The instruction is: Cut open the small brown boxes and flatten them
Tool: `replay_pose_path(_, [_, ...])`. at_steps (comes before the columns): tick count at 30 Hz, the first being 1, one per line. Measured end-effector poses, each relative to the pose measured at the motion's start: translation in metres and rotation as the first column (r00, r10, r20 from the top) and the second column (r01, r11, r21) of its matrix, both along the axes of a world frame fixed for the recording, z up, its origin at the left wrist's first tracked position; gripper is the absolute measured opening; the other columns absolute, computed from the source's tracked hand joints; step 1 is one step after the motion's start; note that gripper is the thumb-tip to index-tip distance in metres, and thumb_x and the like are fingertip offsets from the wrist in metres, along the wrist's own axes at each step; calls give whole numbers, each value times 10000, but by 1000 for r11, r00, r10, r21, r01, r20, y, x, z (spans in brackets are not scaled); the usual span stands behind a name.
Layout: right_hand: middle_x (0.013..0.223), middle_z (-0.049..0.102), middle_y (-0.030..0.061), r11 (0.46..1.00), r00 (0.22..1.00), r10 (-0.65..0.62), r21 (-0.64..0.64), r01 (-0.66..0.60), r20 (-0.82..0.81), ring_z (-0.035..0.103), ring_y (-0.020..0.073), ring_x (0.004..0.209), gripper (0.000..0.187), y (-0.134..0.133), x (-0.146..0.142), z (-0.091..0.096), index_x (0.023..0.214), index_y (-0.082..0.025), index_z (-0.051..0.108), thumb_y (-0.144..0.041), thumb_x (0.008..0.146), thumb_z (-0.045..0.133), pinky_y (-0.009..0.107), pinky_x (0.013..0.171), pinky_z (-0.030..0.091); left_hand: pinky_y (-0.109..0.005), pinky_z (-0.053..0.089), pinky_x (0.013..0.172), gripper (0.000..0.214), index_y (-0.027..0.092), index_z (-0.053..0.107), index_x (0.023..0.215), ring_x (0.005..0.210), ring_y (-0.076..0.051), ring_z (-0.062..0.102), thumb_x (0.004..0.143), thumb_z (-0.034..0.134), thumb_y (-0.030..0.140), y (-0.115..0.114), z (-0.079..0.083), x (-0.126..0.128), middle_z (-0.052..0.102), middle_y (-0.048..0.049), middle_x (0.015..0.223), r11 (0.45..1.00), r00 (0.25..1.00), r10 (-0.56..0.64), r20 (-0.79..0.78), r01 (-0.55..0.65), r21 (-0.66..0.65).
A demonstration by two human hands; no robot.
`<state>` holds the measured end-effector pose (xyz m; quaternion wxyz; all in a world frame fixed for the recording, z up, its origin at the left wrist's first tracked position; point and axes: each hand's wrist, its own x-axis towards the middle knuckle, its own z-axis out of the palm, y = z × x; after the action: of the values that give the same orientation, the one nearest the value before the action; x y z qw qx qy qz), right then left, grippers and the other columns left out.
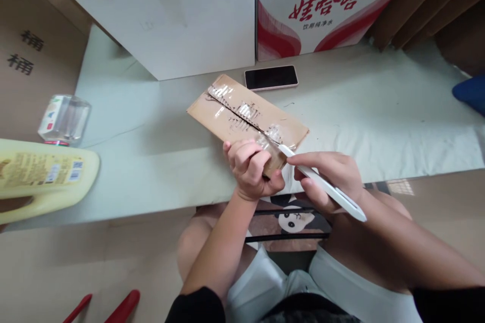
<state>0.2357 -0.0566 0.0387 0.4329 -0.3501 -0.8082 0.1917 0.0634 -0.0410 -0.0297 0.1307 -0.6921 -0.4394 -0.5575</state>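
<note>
A small brown cardboard box [223,106] lies at a slant on the cloth-covered table, its front end near the table edge. Clear tape runs along its top seam, which is slit open along much of its length. My left hand [252,166] is closed around the near end of the box. In my right hand [333,176] is a white utility knife [333,193], with my index finger stretched along it. The knife's tip touches the seam close to the box's right end. Whether a blade sticks out is too small to tell.
Behind the box lies a phone [271,77]. A white carton [182,25] and a red-and-white water carton [329,10] stand at the back. On the left are a clear plastic bottle [66,118] and a yellow jug [45,179]. The front table edge [151,214] runs above my knees.
</note>
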Motion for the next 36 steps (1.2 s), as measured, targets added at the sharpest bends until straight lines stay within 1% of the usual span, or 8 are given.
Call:
replay_pose_path(8, [752, 747, 16, 998, 997, -64, 28, 63, 49, 639, 113, 524, 202, -1, -5, 5, 1026, -255, 699, -211, 915, 536, 216, 504, 509, -448, 311, 1146, 251, 275, 575, 978, 953, -230, 597, 863, 477, 475, -2, -1, -7, 571, -40, 913, 1000, 999, -14, -53, 13, -29])
replay_pose_path(15, [648, 701, -15, 974, 993, -121, -193, 118, -1, 632, 113, 496, 171, 2, -3, 4, 1015, -233, 688, -295, 948, 543, 210, 493, 502, -450, 286, 1174, 307, 282, 582, 929, 932, -233, 597, 836, 488, 560, -2, -8, -13, 575, -37, 894, 999, 997, 2, -77, -6, -53])
replay_pose_path(23, [576, 648, -25, 985, 990, -133, -108, 137, 43, 546, 88, 413, 149, -4, 0, 13, 923, -224, 685, -240, 913, 537, 203, 434, 434, -431, 316, 1151, 242, 280, 568, 966, 949, -218, 603, 874, 478, 484, 0, 0, -11, 579, -30, 914, 998, 997, -56, -57, 55, -12])
replay_pose_path(28, [541, 617, -17, 980, 987, -144, -147, 132, -69, 558, 111, 418, 202, -9, 10, 12, 915, -237, 701, -318, 958, 522, 235, 413, 425, -488, 265, 1190, 288, 286, 549, 970, 1013, -242, 584, 834, 525, 538, 0, -7, -15, 553, -38, 961, 995, 996, -79, -42, 76, -70])
replay_pose_path(31, [609, 640, -5, 987, 944, -160, -53, 151, -288, 581, 125, 460, 235, -12, 14, 5, 985, -267, 705, -377, 990, 497, 257, 433, 442, -569, 264, 1184, 441, 273, 488, 951, 1153, -302, 532, 745, 576, 654, -3, -5, -12, 504, -69, 1035, 987, 1000, -2, -8, 0, -160])
replay_pose_path(33, [695, 671, -1, 967, 893, -192, 76, 242, -407, 614, 139, 527, 227, -7, 14, -2, 1084, -298, 685, -400, 996, 502, 275, 489, 487, -600, 298, 1165, 456, 266, 455, 995, 1215, -323, 491, 744, 601, 618, -4, 2, -7, 468, -86, 1103, 986, 998, 43, 34, -37, -162])
replay_pose_path(34, [734, 684, 1, 944, 883, -229, 128, 304, -410, 630, 147, 569, 219, -2, 15, -6, 1121, -308, 669, -398, 993, 515, 288, 537, 513, -602, 323, 1155, 433, 264, 443, 1027, 1225, -321, 482, 765, 602, 569, -5, 6, -6, 453, -91, 1132, 989, 997, 44, 58, -35, -145])
replay_pose_path(36, [835, 713, 21, 907, 903, -354, 145, 395, -245, 669, 175, 697, 233, 12, 20, -15, 1180, -299, 634, -373, 976, 549, 331, 680, 558, -587, 372, 1137, 380, 257, 436, 1074, 1227, -302, 483, 812, 591, 486, -3, 12, -6, 433, -91, 1165, 994, 994, 16, 104, -5, -107])
